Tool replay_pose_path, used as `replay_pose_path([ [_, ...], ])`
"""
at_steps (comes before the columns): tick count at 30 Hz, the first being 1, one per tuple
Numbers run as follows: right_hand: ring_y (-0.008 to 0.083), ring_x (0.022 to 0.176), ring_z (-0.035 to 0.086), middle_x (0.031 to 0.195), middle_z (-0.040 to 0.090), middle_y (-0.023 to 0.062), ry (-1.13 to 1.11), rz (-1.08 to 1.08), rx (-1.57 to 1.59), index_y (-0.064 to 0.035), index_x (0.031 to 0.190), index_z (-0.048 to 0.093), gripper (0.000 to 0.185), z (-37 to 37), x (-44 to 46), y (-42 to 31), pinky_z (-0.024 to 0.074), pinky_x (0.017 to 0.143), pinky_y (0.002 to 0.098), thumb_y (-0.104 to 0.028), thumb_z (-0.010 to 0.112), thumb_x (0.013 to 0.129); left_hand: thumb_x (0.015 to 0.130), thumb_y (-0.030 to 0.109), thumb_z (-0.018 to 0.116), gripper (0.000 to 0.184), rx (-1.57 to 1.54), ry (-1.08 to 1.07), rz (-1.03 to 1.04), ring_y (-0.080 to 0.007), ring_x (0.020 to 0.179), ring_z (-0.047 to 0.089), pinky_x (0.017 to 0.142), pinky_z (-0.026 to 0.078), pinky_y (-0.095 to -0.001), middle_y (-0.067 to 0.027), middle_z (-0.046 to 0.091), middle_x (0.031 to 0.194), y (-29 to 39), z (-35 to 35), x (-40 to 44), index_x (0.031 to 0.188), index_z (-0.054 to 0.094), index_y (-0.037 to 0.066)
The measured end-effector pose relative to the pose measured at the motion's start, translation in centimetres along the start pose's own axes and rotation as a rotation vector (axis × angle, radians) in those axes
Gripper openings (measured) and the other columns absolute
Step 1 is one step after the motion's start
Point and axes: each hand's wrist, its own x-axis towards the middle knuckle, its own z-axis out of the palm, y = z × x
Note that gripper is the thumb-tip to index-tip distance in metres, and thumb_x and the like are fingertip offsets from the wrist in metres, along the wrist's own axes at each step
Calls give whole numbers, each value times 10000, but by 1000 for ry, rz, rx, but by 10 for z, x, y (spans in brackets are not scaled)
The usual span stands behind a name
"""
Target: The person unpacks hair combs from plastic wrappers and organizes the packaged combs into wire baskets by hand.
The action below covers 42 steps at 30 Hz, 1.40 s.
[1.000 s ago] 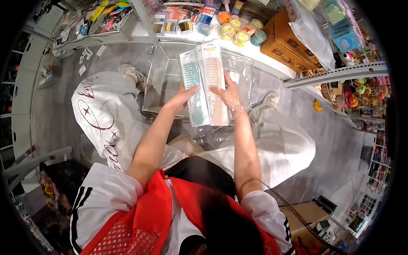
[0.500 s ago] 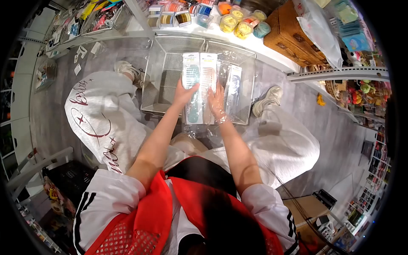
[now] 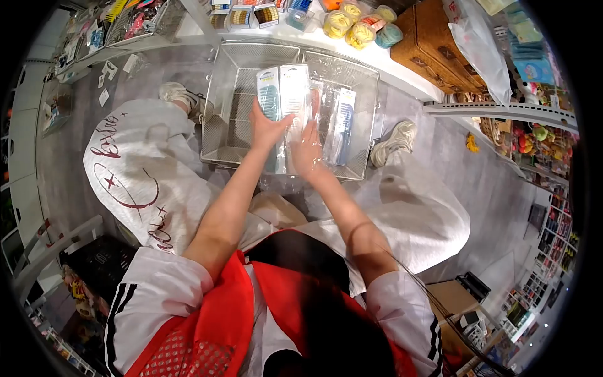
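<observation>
My left hand (image 3: 269,129) is closed round a packaged green comb (image 3: 268,94), its thumb reaching across a packaged pale comb (image 3: 294,85). Against the lower right side of the pale comb's pack rests my right hand (image 3: 307,154), fingers bent round its edge. The two packs lie side by side above a wire mesh basket (image 3: 212,103). A reddish comb (image 3: 315,95) shows partly behind the pale one, through clear film. Farther right, a packaged dark blue comb (image 3: 343,122) lies in the basket's right part, apart from both hands.
On the white shelf (image 3: 408,78) ahead stand tubs of yellow items (image 3: 361,34), small boxes of coiled bands (image 3: 266,15) and a brown case (image 3: 427,47). White shoes (image 3: 396,141) flank the basket. Paper tags (image 3: 104,96) lie on the floor at left.
Both hands and the packaged combs have shifted left and slightly away from me. The pale comb's pack now overlaps the green one, and a reddish comb shows beside it.
</observation>
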Motion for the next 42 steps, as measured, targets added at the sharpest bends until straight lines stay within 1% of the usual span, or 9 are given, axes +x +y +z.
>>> replay_pose_path([
  [2,388,1184,362,1259,335,328,-104,-220,-378,146,1196,355,486,-22,-40,-3,318,966,423,-112,481,804,565,297,779,1034,30,-12,-21,-363,1170,333,965,322,-416,-251,318,1238,-4,-1,3,1319,153,-34],
  [4,344,977,547,974,560,288,-772,-95,-127,115,945,566,273,-102,-44,-43,398,870,428,-85,482,778,567,296,777,1019,34,-9,-14,-363,1176,329,969,321,-417,-243,323,1237,-9,0,7,1319,167,-21],
  [8,303,768,604,763,600,236,239,259,532,59,795,620,208,-139,-31,-14,452,753,376,-131,535,786,575,284,775,990,12,-51,-35,-353,1188,329,974,323,-413,-229,319,1254,8,-9,0,1320,188,3],
  [10,218,642,594,722,604,186,771,68,-10,34,825,624,187,-92,11,46,479,627,332,-140,564,793,580,270,772,966,-39,-92,-33,-345,1178,346,972,327,-408,-224,321,1256,-2,-5,6,1315,202,11],
  [16,142,509,529,667,557,58,87,550,896,55,896,560,220,-28,41,54,454,466,278,-158,518,854,579,259,775,943,-43,-126,-59,-333,1169,370,972,330,-398,-219,347,1254,-4,-9,13,1304,231,2],
  [30,295,650,596,717,593,200,217,-121,446,6,850,573,131,-123,45,-89,443,591,347,-100,501,823,790,437,592,866,-845,-338,-353,-282,1238,305,982,307,-386,-178,232,1376,-38,-18,25,1383,74,78],
  [31,56,505,377,590,481,-1,241,-204,560,9,805,582,162,-114,51,-87,312,462,222,-101,478,862,801,444,572,850,-884,-339,-333,-280,1247,291,993,290,-385,-167,223,1385,-36,-20,27,1383,72,78],
  [32,57,496,370,588,472,-7,235,-186,640,1,798,573,162,-113,56,-90,311,457,222,-105,471,867,812,451,552,835,-923,-340,-316,-278,1256,277,1003,274,-384,-155,215,1393,-34,-21,28,1384,70,78],
  [42,98,486,435,590,475,10,336,251,1232,-50,755,509,167,-94,44,0,383,454,239,-113,426,886,772,548,508,831,208,-267,272,-406,1275,188,1032,150,-493,-254,211,1370,-2,7,0,1341,222,15],
])
